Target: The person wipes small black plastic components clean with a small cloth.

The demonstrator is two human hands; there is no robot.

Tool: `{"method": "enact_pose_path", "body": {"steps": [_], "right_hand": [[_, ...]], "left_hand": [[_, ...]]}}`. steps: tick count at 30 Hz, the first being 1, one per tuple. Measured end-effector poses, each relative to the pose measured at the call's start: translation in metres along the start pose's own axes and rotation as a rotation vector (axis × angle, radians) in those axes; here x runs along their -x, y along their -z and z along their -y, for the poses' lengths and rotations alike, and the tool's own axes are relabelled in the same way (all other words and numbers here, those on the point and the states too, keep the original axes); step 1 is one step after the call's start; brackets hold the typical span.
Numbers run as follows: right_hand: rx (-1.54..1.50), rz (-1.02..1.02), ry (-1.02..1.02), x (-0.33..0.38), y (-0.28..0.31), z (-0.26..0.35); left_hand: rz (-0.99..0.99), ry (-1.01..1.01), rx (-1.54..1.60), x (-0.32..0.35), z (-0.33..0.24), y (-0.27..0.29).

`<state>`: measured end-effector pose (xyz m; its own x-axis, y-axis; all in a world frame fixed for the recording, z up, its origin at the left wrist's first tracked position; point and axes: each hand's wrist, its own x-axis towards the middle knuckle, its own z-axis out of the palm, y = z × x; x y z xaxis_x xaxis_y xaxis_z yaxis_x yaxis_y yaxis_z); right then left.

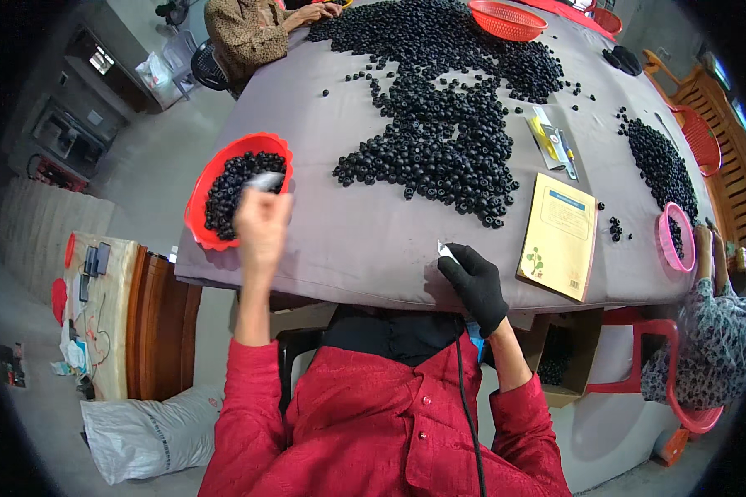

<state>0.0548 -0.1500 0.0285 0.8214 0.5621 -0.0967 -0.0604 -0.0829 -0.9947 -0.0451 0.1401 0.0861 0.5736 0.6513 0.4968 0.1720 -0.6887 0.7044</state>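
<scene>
My left hand (263,224), bare and smeared by motion, is over the near edge of a red scalloped plastic basket (193,203). A whitish blur (265,180) shows at its fingertips; I cannot tell what it is. Small round black beads (228,195), some with a visible hole, lie in that basket. Closer to the middle of the table's near edge, my right hand (475,286) wears a black glove. Its fingers are closed on a small white tool with a pointed tip (444,248). A large pile of the same black beads (448,141) spreads beyond both hands.
A yellow booklet (559,236) and a packet with a yellow tool (553,141) lie on the grey cloth-covered table (315,224). A red basket (507,21) stands far back. Co-workers' hands appear at far left (313,14) and right (713,248), near a pink basket (666,240).
</scene>
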Motion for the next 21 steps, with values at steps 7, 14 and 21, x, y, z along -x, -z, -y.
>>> {"method": "enact_pose_path", "body": {"steps": [7, 14, 21], "right_hand": [[0.017, -0.009, -0.017, 0.0, -0.004, 0.003], [-0.024, -0.002, -0.026, 0.0, -0.003, 0.003], [-0.035, -0.014, -0.022, 0.0, 0.003, 0.004]], "left_hand": [[0.401, -0.052, 0.107, 0.028, -0.02, -0.129], [0.362, -0.12, -0.095, 0.019, -0.023, -0.169], [0.793, 0.382, 0.562, 0.023, -0.029, -0.151]]}}
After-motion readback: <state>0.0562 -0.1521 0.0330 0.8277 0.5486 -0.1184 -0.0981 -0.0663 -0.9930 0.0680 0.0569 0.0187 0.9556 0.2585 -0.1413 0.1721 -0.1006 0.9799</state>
